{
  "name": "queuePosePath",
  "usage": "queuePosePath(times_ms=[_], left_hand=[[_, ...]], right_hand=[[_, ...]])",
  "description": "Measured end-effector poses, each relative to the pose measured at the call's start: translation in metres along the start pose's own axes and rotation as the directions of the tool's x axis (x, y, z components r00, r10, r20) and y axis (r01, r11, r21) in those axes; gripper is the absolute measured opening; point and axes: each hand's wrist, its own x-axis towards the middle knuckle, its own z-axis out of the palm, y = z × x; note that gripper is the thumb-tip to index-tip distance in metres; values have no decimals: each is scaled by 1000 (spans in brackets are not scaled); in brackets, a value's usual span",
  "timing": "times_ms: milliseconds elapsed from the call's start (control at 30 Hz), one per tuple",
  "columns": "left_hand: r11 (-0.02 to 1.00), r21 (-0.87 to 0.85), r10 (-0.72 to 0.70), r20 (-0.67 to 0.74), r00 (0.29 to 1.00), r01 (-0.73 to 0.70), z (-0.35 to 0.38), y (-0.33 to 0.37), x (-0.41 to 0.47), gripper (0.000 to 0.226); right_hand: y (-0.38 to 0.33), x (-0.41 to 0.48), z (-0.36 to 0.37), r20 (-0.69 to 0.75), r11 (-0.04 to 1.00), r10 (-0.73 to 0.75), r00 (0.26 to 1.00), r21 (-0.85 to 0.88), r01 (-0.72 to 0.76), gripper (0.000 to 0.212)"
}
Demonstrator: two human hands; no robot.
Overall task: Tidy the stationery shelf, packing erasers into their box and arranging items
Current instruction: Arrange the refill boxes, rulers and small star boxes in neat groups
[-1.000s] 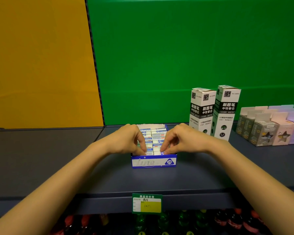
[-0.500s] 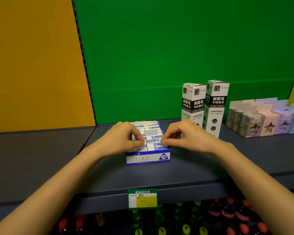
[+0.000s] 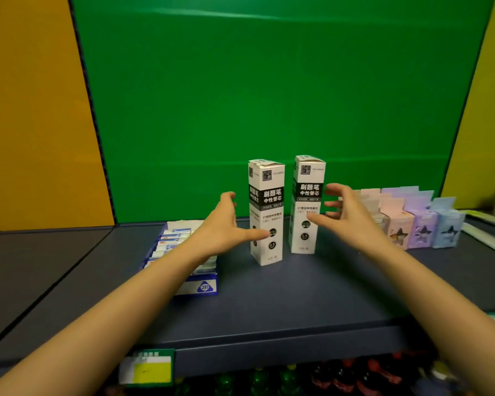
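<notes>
Mid-shelf, two tall white-and-black cardboard refill boxes (image 3: 286,210) stand between spread, empty hands, left (image 3: 222,227) and right (image 3: 344,214); pressing evenly low on both outer sides should prevent tipping. Blue cardboard eraser box (image 3: 183,258) sits left.

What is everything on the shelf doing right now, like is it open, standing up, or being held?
Eraser box: open on top, packed with erasers, not held.
Left tall box: upright, top flap shut.
Right tall box: upright, top flap slightly lifted.
Small boxes: upright in a row, untouched.
Left hand: open, empty, beside the left tall box.
Right hand: open, empty, beside the right tall box.
</notes>
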Motion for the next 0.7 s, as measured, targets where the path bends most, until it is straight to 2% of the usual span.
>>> queuePosePath(times_ms=[100, 200, 267, 367, 533, 700], left_hand=[[992, -103, -77, 18, 997, 78, 17, 4, 12, 106], [983, -141, -115, 1, 993, 114, 33, 3, 16, 93], [983, -130, -139, -34, 990, 134, 42, 1, 16, 73], [980, -148, -148, -88, 985, 134, 51, -1, 13, 47], [965, -258, -107, -195, 975, 54, 50, 7, -2, 46], [942, -332, -9, -173, 985, -50, 45, 24, -22, 37]], right_hand=[[13, 15, 1, 127, 991, 85, 988, 93, -97, 95], [18, 25, 3, 255, 963, 122, 959, 202, -176, 98], [21, 27, 6, 318, 955, 132, 939, 213, -206, 90], [25, 26, 10, 326, 957, 125, 937, 208, -200, 68], [22, 12, -2, 278, 973, 42, 960, 205, -102, 53], [21, -15, -26, 231, 962, -12, 973, 268, -51, 45]])
